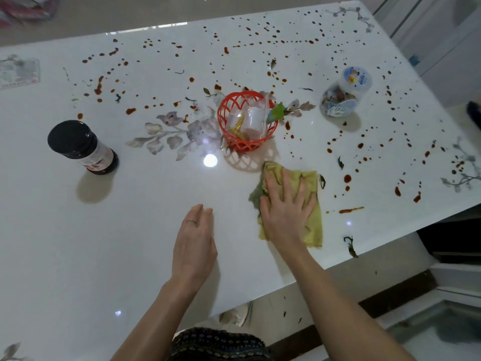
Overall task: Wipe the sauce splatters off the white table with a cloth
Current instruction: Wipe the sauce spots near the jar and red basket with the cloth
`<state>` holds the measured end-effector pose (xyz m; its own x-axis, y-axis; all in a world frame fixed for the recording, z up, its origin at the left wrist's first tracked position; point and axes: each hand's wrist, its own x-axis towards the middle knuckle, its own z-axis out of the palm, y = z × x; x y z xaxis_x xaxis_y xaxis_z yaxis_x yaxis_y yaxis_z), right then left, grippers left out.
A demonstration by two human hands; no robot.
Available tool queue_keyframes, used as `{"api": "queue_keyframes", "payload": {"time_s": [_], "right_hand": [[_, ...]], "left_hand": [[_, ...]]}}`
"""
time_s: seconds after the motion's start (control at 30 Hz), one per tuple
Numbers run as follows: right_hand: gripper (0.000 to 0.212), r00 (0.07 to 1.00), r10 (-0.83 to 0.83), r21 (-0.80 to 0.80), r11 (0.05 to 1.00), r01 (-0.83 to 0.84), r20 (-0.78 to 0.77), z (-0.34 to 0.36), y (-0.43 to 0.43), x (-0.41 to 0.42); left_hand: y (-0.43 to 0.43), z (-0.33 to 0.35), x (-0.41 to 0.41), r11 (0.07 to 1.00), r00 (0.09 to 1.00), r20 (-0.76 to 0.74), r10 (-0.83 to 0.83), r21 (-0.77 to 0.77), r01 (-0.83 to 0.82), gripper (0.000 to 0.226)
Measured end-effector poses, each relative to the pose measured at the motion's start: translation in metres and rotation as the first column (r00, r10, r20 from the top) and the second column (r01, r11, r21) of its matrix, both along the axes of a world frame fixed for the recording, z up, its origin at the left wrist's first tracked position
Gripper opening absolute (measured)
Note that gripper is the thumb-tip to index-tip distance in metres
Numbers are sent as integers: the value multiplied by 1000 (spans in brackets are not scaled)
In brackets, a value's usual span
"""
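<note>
Both hands are out over the glossy white table [130, 230] with its printed grey flower pattern. The right hand [285, 207] lies palm down on a rumpled yellow-green cloth [311, 222], fingers straight and spread wide, pressing the fabric flat against the tabletop; its forearm runs back toward the lower right corner of the view. The left hand [195, 243] sits just beside it to the left, fingers straight and close together, holding nothing, with a thin ring on one finger; whether its palm touches the surface or hovers just above it is hard to tell from this angle.

Reddish-brown sauce splatters [347, 178] dot the far half and the right side of the table, with a smeared streak just right of the cloth near the front edge. The stretch of table around and left of the hands shows no spots.

Just beyond the cloth stands a small orange plastic lattice basket [247, 145] holding clear packets. A dark jar with a black lid [80, 147] stands well apart to the left, and a clear plastic jar with a pale printed lid [343, 95] stands at the right, among the spots.
</note>
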<state>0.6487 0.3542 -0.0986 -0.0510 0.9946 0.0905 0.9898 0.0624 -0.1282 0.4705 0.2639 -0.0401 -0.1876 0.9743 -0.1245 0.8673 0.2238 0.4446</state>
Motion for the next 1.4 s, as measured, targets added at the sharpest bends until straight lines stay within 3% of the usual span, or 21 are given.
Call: {"api": "queue_keyframes", "payload": {"time_s": [0.17, 0.33, 0.43, 0.57, 0.67, 0.87, 0.93, 1.03, 1.1, 1.17, 1.3, 1.4], "right_hand": [[55, 972, 235, 30, 972, -234, -9, 1, -38, 13], [56, 998, 48, 7, 999, -49, 41, -1, 25, 36], [56, 1000, -13, 3, 1000, 13, 16, 3, -3, 27], [54, 989, 148, 34, 988, -148, 0, 5, -73, 24], [55, 971, 240, 37, 970, -240, 9, 3, -55, 45], [56, 998, -56, -16, 998, 57, 34, 8, -14, 52], [55, 999, -3, 8, 1000, 3, 48, 8, -40, 44], [56, 979, 201, 3, 980, -201, 44, 5, -81, 53], [55, 929, 369, 32, 929, -370, 35, 6, -77, 74], [55, 905, 424, 28, 905, -425, 44, 5, -51, 98], [56, 995, 94, -18, 995, -94, 40, 7, -17, 110], [60, 997, 77, -28, 997, -76, 17, 9, -40, 83]], "left_hand": [[5, -1, 9, 1000, 1000, 11, -27, 6, 27, 48], [9, 3, 11, 998, 998, -3, -62, 24, 62, 49], [7, 1, 11, 998, 998, 9, -67, 16, 66, 54], [11, -1, 21, 996, 996, 37, -86, -4, 86, 56], [18, -3, 28, 990, 989, 33, -141, 6, 141, 57], [31, -5, 48, 967, 965, 57, -256, 14, 255, 62], [36, -4, 57, 960, 958, 64, -280, 32, 279, 61], [35, -4, 64, 954, 951, 81, -298, 8, 298, 59], [36, -5, 62, 952, 948, 88, -306, 13, 306, 61], [37, -7, 59, 953, 951, 63, -303, 14, 302, 65], [34, -12, 55, 959, 959, 35, -282, 28, 281, 63], [30, -13, 61, 963, 963, 32, -268, 18, 268, 63]]}}
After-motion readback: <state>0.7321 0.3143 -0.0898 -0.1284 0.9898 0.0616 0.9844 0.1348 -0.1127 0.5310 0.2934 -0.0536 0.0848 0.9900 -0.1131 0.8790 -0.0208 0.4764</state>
